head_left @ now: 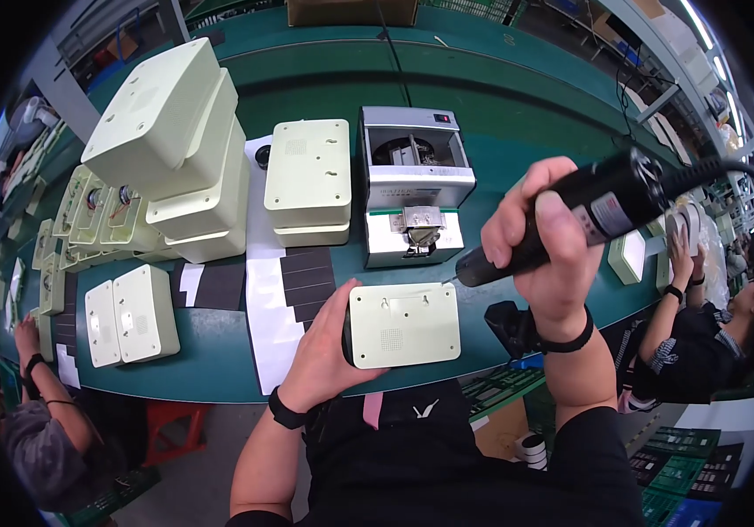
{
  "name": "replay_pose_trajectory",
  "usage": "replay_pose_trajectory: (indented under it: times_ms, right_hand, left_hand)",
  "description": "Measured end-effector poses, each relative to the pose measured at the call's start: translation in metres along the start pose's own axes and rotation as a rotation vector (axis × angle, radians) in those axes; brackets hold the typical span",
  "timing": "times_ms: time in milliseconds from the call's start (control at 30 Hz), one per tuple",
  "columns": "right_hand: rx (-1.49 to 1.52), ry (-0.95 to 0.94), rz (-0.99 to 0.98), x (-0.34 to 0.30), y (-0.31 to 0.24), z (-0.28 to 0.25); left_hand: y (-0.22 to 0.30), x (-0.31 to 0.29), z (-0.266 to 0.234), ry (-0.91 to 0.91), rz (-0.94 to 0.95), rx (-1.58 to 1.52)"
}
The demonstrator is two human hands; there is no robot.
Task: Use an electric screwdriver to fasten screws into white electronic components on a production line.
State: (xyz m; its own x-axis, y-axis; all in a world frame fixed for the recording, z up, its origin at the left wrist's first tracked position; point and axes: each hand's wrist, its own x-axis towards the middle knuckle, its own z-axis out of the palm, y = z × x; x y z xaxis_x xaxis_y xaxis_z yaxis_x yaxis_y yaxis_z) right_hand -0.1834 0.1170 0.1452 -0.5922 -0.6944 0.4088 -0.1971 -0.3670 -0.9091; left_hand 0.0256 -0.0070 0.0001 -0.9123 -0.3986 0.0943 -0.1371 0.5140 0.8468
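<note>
the left hand (pixel 326 344) grips the left side of a cream housing (pixel 421 338), which lies at the near edge of the green table (pixel 219 373). the right hand (pixel 553 241) has its fingers wrapped round a black electric screwdriver (pixel 604 211), its tip at the housing's far right corner; whether they touch, i cannot tell. beyond stands a grey and white machine (pixel 421 195). left of that machine is a stack of 2 cream housings (pixel 308 171); farther left, a taller stack (pixel 170 132).
</note>
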Motion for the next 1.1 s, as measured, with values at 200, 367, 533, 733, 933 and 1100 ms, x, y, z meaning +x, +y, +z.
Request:
replay_pose_trajectory:
  times_ms: [200, 367, 533, 733, 933, 1100]
  right_hand:
    - [0.019, -0.022, -0.044, -0.016, 0.005, -0.005]
    - [0.02, -0.029, -0.029, -0.022, 0.008, -0.005]
    - [0.011, -0.023, 0.0, -0.026, 0.009, -0.005]
    - [0.023, -0.014, 0.031, -0.028, 0.025, -0.007]
    - [0.045, -0.012, 0.058, -0.03, 0.045, -0.006]
    - [0.034, -0.014, 0.077, -0.034, 0.048, -0.008]
  left_hand:
    - [-0.002, 0.002, 0.0, 0.014, 0.026, 0.011]
    - [0.0, 0.001, 0.001, 0.025, 0.017, 0.02]
    - [0.0, 0.001, 0.001, 0.022, 0.027, 0.019]
    - [0.001, 0.002, 0.001, 0.02, 0.02, 0.021]
    - [-0.001, 0.004, 0.001, 0.011, 0.012, 0.03]
    - [0.001, 0.002, 0.0, 0.002, 0.015, 0.039]
